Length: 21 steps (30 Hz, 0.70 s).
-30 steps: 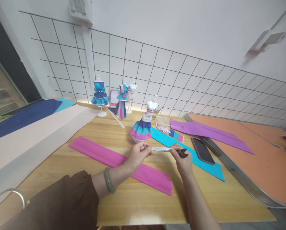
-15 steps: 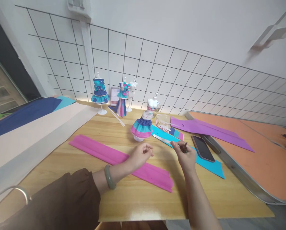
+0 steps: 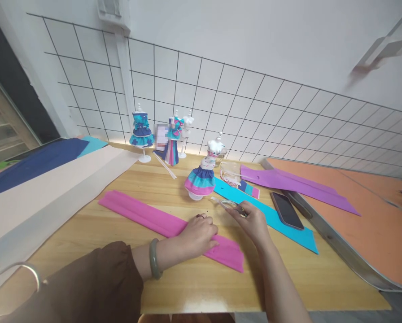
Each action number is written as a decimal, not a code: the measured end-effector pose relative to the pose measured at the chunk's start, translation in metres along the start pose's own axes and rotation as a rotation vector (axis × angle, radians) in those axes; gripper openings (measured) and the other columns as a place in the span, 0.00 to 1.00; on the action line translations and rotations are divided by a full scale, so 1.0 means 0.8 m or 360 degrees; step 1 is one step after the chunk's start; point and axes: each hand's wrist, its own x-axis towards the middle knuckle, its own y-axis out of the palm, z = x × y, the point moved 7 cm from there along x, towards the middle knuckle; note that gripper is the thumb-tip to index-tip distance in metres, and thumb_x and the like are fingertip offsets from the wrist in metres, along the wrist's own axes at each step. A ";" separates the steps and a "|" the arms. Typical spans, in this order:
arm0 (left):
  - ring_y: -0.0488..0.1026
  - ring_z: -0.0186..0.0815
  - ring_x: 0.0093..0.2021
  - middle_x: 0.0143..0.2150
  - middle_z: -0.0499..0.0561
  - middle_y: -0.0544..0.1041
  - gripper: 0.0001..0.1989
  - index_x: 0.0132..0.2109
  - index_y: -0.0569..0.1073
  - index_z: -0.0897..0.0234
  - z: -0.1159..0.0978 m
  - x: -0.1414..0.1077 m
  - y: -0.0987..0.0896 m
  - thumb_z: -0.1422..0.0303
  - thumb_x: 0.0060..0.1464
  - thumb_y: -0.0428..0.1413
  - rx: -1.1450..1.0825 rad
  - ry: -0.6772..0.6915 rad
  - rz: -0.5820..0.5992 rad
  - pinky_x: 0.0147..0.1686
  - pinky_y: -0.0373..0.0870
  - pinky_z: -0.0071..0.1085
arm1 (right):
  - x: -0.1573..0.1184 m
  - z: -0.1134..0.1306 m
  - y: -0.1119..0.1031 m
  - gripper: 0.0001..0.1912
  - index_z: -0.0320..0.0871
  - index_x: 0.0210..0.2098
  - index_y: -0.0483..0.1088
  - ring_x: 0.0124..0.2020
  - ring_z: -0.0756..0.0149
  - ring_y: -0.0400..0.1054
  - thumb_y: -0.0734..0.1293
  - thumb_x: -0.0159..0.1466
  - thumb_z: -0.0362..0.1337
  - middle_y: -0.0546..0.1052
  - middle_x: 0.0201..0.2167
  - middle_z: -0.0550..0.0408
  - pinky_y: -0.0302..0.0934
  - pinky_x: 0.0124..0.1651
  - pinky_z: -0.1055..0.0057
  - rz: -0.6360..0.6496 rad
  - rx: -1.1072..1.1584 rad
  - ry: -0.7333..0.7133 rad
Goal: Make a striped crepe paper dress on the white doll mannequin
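My left hand (image 3: 197,235) rests with curled fingers on a bright pink fabric strip (image 3: 137,211) that lies slantwise across the table. Its fingertips are hidden, and the thumb points right over the cloth. To the right, my right hand (image 3: 250,220) is closed round a pale looped strip (image 3: 228,203) with a dark piece at the fingers; its exact kind is unclear. Just beyond both hands stands a small white dress form (image 3: 215,148), leaning to the right, in a ruffled skirt (image 3: 200,181) of navy, turquoise and pink bands. A turquoise fabric strip (image 3: 271,214) runs behind my right hand.
A phone (image 3: 286,210) lies across the turquoise strip. Purple fabric (image 3: 298,181) extends over an orange board (image 3: 372,229). A clear container (image 3: 230,170) stands behind. Further back are a blue-dressed form (image 3: 141,130) and other mini forms. Pale cloth (image 3: 53,197) covers the left side.
My left hand has turned palm down and lowered onto the pink strip. My right hand has moved left and nearer to it, and the pale strip it holds now shows a loop.
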 end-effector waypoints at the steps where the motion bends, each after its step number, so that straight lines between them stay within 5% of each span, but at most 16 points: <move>1: 0.69 0.43 0.44 0.35 0.55 0.73 0.09 0.35 0.76 0.65 0.001 0.001 0.002 0.63 0.50 0.58 0.0004 0.0003 0.0002 0.44 0.64 0.35 | 0.001 -0.002 0.000 0.24 0.43 0.19 0.65 0.21 0.70 0.58 0.64 0.57 0.57 0.66 0.20 0.59 0.49 0.25 0.73 0.0007 -0.0060 0.0012; 15: 0.70 0.42 0.40 0.33 0.54 0.72 0.07 0.32 0.75 0.65 -0.003 -0.004 -0.005 0.66 0.52 0.56 -0.0094 0.0004 -0.0083 0.40 0.63 0.34 | -0.013 -0.028 0.036 0.18 0.42 0.19 0.69 0.19 0.70 0.57 0.68 0.50 0.51 0.67 0.16 0.60 0.45 0.20 0.74 0.0658 -0.0011 0.0153; 21: 0.70 0.41 0.39 0.33 0.54 0.73 0.08 0.33 0.75 0.65 0.001 -0.002 -0.001 0.64 0.50 0.58 -0.0117 -0.0014 -0.0054 0.39 0.63 0.34 | -0.007 -0.033 0.025 0.20 0.41 0.18 0.70 0.18 0.70 0.55 0.65 0.53 0.52 0.67 0.14 0.59 0.45 0.20 0.73 0.0516 0.0054 0.0225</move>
